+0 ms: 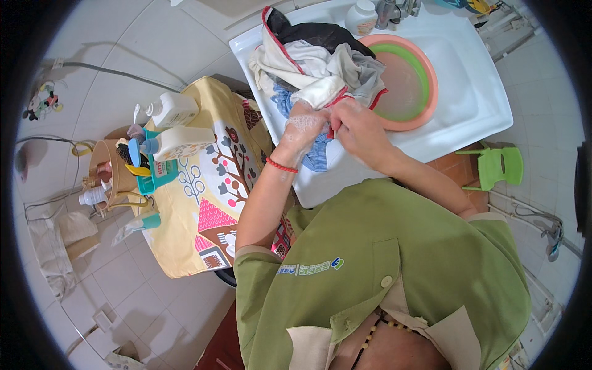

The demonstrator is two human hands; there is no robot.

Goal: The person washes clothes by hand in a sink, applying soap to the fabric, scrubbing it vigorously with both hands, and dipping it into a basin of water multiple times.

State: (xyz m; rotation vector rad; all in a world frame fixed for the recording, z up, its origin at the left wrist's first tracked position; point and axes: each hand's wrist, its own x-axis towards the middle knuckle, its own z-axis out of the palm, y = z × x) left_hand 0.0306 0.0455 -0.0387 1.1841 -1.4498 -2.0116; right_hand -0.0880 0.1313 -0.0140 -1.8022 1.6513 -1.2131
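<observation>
My left hand (305, 124), covered in soap suds and with a red bead bracelet at the wrist, grips the edge of a white cloth with red trim (319, 92). Close beside it, my right hand (354, 125) is closed on the same red-trimmed edge. The cloth lies bunched over the left part of a white washbasin (467, 106), with a black fabric part (323, 36) behind it. Under the hands shows a blue striped cloth (316, 155). To the right, a pink basin (432, 83) with a green inside holds cloudy water.
A white jar (361, 17) and a metal faucet (397, 11) stand at the washbasin's back edge. At left, pump bottles (185, 142) and a teal basket (162, 178) rest on a patterned cover (185, 231). A green plastic chair (499, 166) stands at right.
</observation>
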